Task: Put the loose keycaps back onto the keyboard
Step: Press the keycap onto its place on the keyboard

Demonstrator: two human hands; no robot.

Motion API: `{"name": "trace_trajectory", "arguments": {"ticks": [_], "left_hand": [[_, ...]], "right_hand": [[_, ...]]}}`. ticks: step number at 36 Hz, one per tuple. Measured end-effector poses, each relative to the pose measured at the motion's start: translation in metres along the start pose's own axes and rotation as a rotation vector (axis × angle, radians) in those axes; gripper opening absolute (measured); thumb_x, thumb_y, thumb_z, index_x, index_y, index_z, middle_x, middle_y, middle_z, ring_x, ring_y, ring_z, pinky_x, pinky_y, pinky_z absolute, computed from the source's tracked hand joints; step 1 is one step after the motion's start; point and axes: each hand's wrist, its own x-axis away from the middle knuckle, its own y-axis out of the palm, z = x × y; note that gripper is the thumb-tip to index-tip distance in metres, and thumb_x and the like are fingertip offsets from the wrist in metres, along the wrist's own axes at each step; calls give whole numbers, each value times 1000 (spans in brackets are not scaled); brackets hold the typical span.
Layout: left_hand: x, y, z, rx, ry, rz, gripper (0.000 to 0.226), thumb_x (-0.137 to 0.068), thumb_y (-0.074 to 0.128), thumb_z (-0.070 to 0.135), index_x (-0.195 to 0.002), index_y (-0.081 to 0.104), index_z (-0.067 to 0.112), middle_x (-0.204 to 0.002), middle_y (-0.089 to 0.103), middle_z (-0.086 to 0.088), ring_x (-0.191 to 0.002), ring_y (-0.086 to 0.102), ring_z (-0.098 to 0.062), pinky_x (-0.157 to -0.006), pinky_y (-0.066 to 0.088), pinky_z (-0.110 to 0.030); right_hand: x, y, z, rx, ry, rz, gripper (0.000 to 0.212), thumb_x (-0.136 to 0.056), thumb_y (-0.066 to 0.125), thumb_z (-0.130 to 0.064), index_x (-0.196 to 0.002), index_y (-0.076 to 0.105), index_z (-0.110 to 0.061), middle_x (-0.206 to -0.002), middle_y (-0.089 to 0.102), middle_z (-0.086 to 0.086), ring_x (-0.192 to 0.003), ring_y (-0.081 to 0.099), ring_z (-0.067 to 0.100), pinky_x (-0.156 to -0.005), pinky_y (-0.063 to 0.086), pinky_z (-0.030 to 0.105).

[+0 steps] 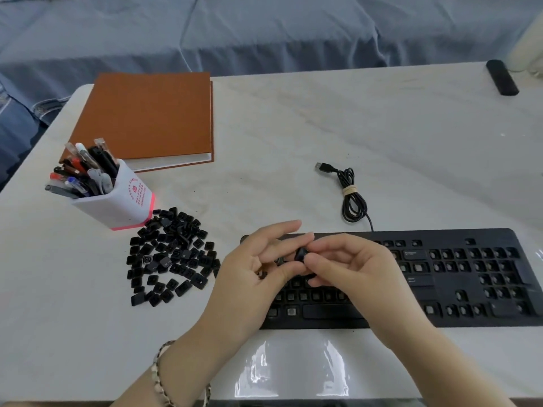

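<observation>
Held: small black plastic keycap [301, 255], pinched jointly by left hand [252, 274] and right hand [352, 268], over long black keyboard [440, 235] near the white marble-look table [293, 127] front edge. Risk: handover fumble drops it among bare switch sockets [291, 311]; a misoriented cap won't seat.

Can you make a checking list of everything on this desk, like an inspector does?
Surface: white marbled table, glossy near the front.
Job's things: black keyboard with many bare sockets; loose keycaps piled to its left; one keycap held.
Clutter: pen holder full of pens, brown notebook, black bar-shaped object at the far right.
Hands: left hand and right hand both pinch the keycap over the keyboard.
Cables: USB cable, bundled, unplugged.
Surroundings: blue fabric beyond the table.
</observation>
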Motion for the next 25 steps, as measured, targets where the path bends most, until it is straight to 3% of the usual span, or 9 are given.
{"name": "trace_trajectory", "arguments": {"ticks": [5, 8, 11, 13, 17, 21, 25], "left_hand": [[-3, 12, -14, -170, 68, -110, 49, -87, 62, 6, -117, 51, 43, -111, 66, 22, -115, 50, 8, -96, 34, -8], [-8, 28, -27, -318, 121, -184, 55, -91, 58, 7, -123, 38, 48, -124, 54, 20, -118, 37, 17, -95, 25, -1], [-14, 45, -44, -489, 164, -257, 56, -93, 56, 14, -128, 28, 49, -130, 39, 25, -119, 30, 14, -101, 16, -2], [-19, 55, -57, -637, 195, -275, 51, -92, 55, 16, -137, 37, 34, -139, 39, 13, -130, 30, -1, -108, 12, -10], [-27, 74, -73, -884, 255, -200, 42, -80, 57, 23, -120, 62, 12, -129, 58, -10, -119, 56, -26, -100, 31, -34], [-33, 87, -80, -964, 266, -144, 44, -85, 42, 31, -115, 64, 7, -127, 58, -15, -118, 56, -32, -98, 33, -40], [-36, 93, -86, -1049, 234, -158, 50, -87, 38, 35, -118, 63, 5, -130, 56, -18, -121, 54, -33, -99, 39, -45]], "right_hand": [[-1, -14, 9, -14, 83, 66, 12, -77, 66, 6, -80, 67, -6, -64, 68, 8, -60, 66, 11, -56, 53, 17], [-1, -32, 17, -65, 129, 117, 18, -83, 59, 6, -89, 68, -8, -64, 64, 6, -59, 64, 12, -58, 53, 18], [1, -59, 24, -43, 162, 213, 21, -87, 56, 5, -90, 70, -10, -68, 64, 7, -60, 65, 11, -59, 54, 17], [4, -79, 28, -18, 171, 271, 21, -86, 57, 5, -90, 70, -10, -69, 63, 6, -63, 67, 12, -65, 56, 17], [12, -119, 29, 63, 124, 360, 27, -77, 65, 9, -92, 68, -14, -72, 59, 4, -72, 66, 16, -75, 54, 17], [15, -155, 28, 192, 50, 476, 28, -76, 67, 8, -87, 68, -18, -73, 60, 2, -68, 67, 18, -74, 55, 18], [12, -192, 33, 473, -36, 545, 25, -78, 69, 1, -91, 68, -21, -72, 66, 0, -59, 67, 8, -72, 53, 16]]}}
